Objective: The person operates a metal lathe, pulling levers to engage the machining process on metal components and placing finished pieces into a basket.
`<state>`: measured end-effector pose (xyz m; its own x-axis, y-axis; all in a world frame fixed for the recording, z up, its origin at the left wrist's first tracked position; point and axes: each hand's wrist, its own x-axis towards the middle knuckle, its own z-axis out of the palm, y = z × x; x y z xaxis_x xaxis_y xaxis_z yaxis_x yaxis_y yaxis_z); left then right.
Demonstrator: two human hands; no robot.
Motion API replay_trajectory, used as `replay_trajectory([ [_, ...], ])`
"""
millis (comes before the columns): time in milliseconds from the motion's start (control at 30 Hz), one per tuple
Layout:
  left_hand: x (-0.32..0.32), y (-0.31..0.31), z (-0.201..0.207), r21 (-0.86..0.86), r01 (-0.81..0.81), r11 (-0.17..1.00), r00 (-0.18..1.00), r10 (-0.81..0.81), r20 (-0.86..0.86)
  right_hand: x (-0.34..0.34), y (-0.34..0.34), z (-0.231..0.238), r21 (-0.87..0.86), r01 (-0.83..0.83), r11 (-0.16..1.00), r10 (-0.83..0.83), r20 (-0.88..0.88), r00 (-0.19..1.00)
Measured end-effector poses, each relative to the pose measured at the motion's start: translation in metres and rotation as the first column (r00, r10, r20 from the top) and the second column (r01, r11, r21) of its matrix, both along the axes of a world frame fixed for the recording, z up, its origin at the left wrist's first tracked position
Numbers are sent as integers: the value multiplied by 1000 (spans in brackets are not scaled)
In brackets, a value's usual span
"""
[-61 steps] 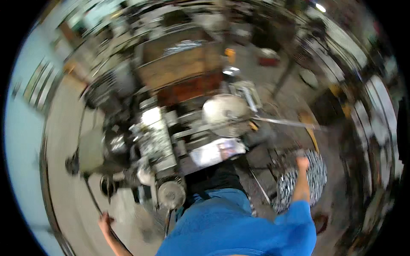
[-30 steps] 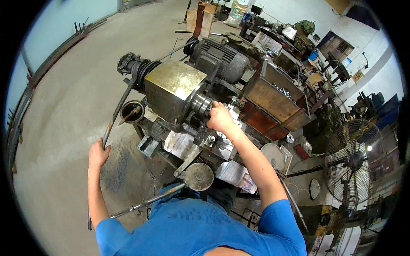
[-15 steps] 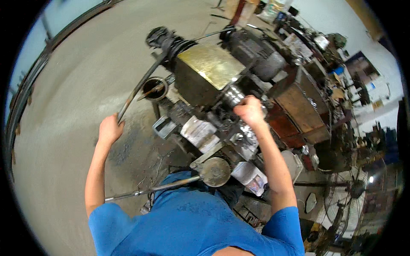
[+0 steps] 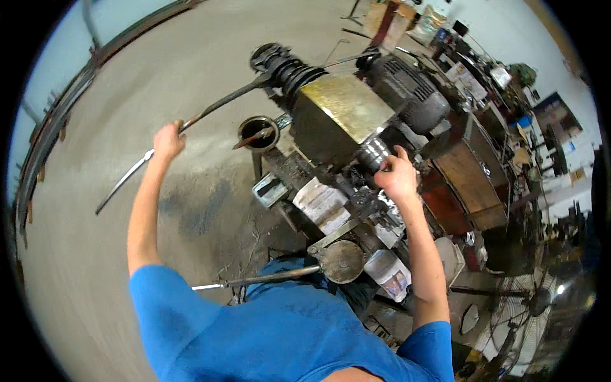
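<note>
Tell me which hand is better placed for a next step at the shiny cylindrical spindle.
Probably the right: the right hand is right by the shiny spindle, though contact is unclear. The left hand grips the long lever, well off to the left.

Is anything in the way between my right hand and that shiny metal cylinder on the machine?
Nothing visible is. Your right hand is at the near end of the shiny cylinder; whether they touch, I can't tell. Your left hand is around the long bar, well off to the side.
</note>
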<state>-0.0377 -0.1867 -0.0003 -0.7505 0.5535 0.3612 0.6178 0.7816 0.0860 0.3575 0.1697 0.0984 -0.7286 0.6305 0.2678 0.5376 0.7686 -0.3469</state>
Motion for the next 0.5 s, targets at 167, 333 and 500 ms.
replay_trajectory([
  [167, 96, 63, -80, 481, -177, 859, 907, -47, 418, 65, -9, 17, 100, -58, 993, 89, -338, 937],
  [333, 158, 122, -164, -36, 398, 917, 790, -322, 521, 164, -20, 12, -2, 136, 991, -131, -291, 948],
  [500, 110, 149, -167, -579, 558, 595, 818, -511, 264, 293, -20, -31, -138, 429, 893, -447, -160, 880],
])
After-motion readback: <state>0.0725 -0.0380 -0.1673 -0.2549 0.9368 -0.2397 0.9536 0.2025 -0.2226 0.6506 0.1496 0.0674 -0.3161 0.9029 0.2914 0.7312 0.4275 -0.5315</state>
